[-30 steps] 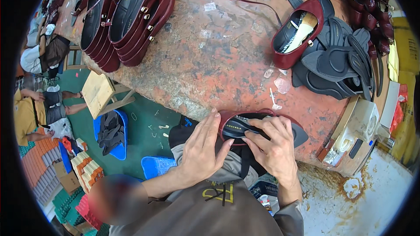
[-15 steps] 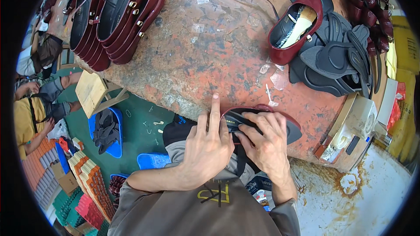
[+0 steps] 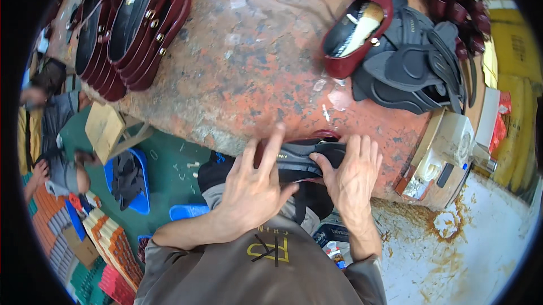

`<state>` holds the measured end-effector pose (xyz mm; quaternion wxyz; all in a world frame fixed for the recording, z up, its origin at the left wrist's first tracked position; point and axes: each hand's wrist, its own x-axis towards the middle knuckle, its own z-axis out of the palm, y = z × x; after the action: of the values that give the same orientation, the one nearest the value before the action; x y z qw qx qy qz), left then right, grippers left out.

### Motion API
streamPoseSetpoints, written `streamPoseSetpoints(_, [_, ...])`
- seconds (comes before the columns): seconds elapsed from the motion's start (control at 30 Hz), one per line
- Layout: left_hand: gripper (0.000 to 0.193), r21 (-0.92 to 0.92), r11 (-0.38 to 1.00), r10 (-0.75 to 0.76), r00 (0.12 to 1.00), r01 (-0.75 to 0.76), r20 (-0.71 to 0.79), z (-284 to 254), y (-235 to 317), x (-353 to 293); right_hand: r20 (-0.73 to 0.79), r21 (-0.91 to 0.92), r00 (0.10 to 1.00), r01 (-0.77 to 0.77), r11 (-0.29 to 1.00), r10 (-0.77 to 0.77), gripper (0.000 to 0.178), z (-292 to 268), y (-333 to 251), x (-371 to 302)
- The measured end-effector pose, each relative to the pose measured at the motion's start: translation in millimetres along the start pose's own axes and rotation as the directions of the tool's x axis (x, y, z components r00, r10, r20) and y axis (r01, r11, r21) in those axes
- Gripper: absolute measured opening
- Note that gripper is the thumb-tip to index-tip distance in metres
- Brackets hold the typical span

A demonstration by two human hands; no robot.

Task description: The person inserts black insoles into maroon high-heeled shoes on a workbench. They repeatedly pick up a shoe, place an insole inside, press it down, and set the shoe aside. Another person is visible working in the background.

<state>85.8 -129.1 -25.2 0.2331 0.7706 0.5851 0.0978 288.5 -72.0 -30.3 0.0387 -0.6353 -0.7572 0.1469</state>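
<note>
A burgundy shoe [image 3: 327, 133] lies sideways at the table's near edge, between my hands, with a black insole [image 3: 295, 156] lying along its inside. My right hand [image 3: 354, 175] grips the shoe's right end, thumb pressed onto the insole and fingers over the far side. Over the left end, my left hand [image 3: 249, 192] has its fingers apart and the index stretched forward, slightly blurred. Those fingers cover that end of the shoe. Farther right stands another burgundy shoe [image 3: 339, 67] with a brush-like, pale-handled thing inside, beside a pile of dark insoles [image 3: 404, 73].
Stacked burgundy shoes [image 3: 150, 50] stand at the far left of the worn table [image 3: 254, 79]. An open box [image 3: 432, 158] of small items sits at the right edge. Left below are a wooden stool [image 3: 107, 130], a blue bin [image 3: 138, 189] and a seated person [image 3: 62, 163].
The insole's end, which stuck out right of the shoe, now lies within it. My right hand has shifted to the right end, thumb inside. The whole view has shifted slightly.
</note>
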Motion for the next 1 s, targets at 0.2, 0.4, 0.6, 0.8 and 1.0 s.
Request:
streamPoseSetpoints(0.2, [0.035, -0.186, 0.918, 0.335, 0.937, -0.349, -0.103, 74.9, 26.4, 9.1, 0.071, 0.188, 0.987, 0.126, 0.974, -0.142, 0.025, -27.7, 9.5, 9.3])
streamPoseSetpoints(0.4, [0.049, -0.351, 0.928, 0.162, 0.984, -0.128, 0.07, 105.4, 33.1, 16.7, 0.284, 0.052, 0.955, 0.072, 0.996, -0.084, 0.107, -15.4, -17.5, -78.6])
streamPoseSetpoints(0.6, [0.064, -0.23, 0.964, 0.181, 0.965, -0.136, 0.189, 102.9, 35.7, 20.9, 0.17, 0.047, 0.984, 0.045, 0.998, -0.053, 0.112, 14.8, 4.7, -22.6])
streamPoseSetpoints(0.8, [0.049, -0.246, 0.944, 0.247, 0.966, -0.22, 0.081, 89.3, 37.6, 26.4, 0.409, 0.095, 0.907, -0.151, 0.984, 0.1, 0.117, -5.2, -0.8, 34.5])
streamPoseSetpoints(1.0, [0.053, -0.35, 0.925, 0.208, 0.969, -0.151, 0.134, 101.6, 36.2, 28.7, 0.048, -0.037, 0.997, 0.062, 0.997, -0.06, 0.114, 17.3, -6.5, -23.2])
